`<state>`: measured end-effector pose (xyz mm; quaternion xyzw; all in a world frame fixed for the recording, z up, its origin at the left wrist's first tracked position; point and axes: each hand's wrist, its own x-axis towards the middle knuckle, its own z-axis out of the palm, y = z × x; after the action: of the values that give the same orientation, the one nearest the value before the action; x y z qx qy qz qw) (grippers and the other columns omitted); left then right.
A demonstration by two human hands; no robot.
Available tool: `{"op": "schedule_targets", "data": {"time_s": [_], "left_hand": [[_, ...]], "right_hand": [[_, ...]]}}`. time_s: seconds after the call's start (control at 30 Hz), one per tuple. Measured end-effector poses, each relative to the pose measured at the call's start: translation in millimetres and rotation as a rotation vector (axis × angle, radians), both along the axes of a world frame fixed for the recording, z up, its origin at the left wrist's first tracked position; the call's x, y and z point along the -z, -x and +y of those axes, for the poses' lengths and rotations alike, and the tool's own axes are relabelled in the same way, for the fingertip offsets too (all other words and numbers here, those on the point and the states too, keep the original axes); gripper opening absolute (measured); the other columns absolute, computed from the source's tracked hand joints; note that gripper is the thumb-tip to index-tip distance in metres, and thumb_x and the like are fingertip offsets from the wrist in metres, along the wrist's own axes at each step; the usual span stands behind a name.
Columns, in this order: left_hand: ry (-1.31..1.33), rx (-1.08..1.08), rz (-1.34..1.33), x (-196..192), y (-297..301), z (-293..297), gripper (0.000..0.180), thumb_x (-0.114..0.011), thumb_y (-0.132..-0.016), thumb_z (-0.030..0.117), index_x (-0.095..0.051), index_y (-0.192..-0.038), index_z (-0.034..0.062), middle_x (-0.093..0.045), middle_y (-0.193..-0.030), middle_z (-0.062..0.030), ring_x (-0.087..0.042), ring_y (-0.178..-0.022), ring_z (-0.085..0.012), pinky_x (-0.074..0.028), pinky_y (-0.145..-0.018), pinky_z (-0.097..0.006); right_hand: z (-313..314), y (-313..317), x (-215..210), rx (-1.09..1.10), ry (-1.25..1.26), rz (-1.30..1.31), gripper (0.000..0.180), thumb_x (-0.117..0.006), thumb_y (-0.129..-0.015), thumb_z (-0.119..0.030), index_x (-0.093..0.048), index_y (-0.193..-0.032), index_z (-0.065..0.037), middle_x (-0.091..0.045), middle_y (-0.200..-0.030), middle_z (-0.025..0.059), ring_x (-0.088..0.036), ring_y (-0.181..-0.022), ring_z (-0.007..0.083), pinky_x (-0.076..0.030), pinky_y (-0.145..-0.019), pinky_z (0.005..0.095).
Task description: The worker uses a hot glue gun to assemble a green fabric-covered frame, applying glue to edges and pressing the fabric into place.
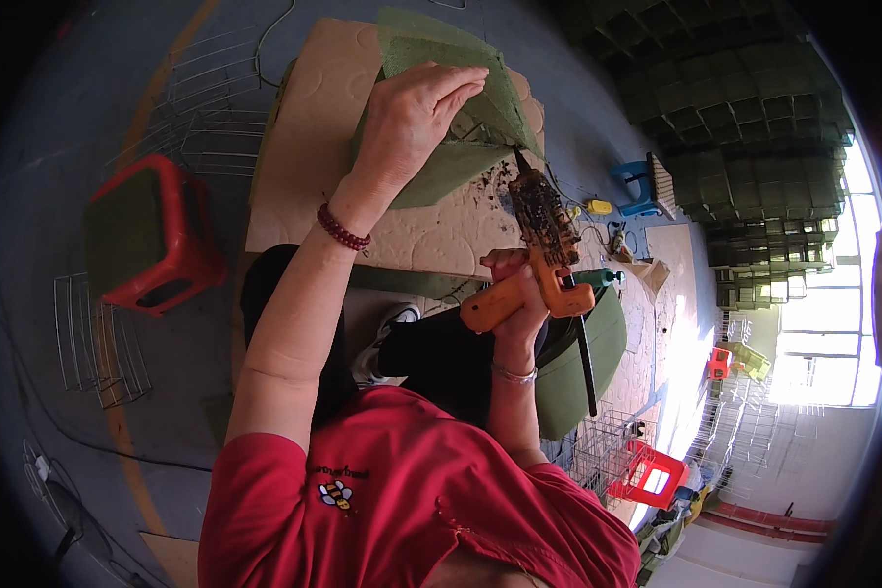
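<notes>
My right hand grips the orange handle of a hot glue gun, its front caked with dark residue. The black nozzle tip points up at a green fabric-like box, close to its right edge. A dark glue stick sticks out of the gun's back end. On the box's raised green panel, my left hand is closed, fingers together along the panel; the thumb side is partly hidden. Thin wires and dark bits show inside the box. It rests on a cardboard-topped table.
A red stool with a green top stands at left, near wire frames on the floor. Stacked green boxes fill the far right. A green rounded bin and a green bottle are beside my right arm.
</notes>
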<state>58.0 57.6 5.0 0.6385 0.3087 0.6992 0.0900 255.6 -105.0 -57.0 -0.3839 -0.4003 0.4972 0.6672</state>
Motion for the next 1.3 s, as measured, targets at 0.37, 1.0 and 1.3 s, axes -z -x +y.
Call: {"op": "schedule_targets", "data": {"time_s": [0.37,1.0,1.3], "left_hand": [[0.006,0.004,0.019,-2,2,-3,0.017,-0.071,-0.083,-0.001,-0.071,-0.1,0.0022,-0.073,-0.089,-0.0088,-0.071,-0.077,-0.0173,-0.055,-0.065,-0.026],[-0.01,0.033,0.004,-2,4,-2,0.017,-0.067,-0.087,0.003,-0.07,-0.103,0.0047,-0.069,-0.084,-0.0108,-0.067,-0.072,-0.0243,-0.053,-0.064,-0.032],[0.021,0.063,-0.01,0,8,-1,0.017,-0.067,-0.088,0.005,-0.07,-0.105,0.0048,-0.07,-0.084,-0.0113,-0.067,-0.071,-0.0239,-0.052,-0.063,-0.032]], "right_hand": [[-1,5,1,-0.043,0.009,0.039,0.018,-0.058,-0.087,-0.015,-0.054,-0.098,-0.001,-0.062,-0.091,0.0159,-0.059,-0.092,0.0241,-0.041,-0.084,0.0326],[-3,17,-2,-0.063,0.015,0.055,0.023,-0.06,-0.085,-0.018,-0.055,-0.097,0.001,-0.059,-0.089,0.0136,-0.057,-0.088,0.0231,-0.042,-0.083,0.033],[-4,23,-3,-0.084,0.018,0.033,0.022,-0.059,-0.087,-0.018,-0.057,-0.095,0.002,-0.06,-0.089,0.0134,-0.059,-0.087,0.023,-0.043,-0.081,0.0331]]}}
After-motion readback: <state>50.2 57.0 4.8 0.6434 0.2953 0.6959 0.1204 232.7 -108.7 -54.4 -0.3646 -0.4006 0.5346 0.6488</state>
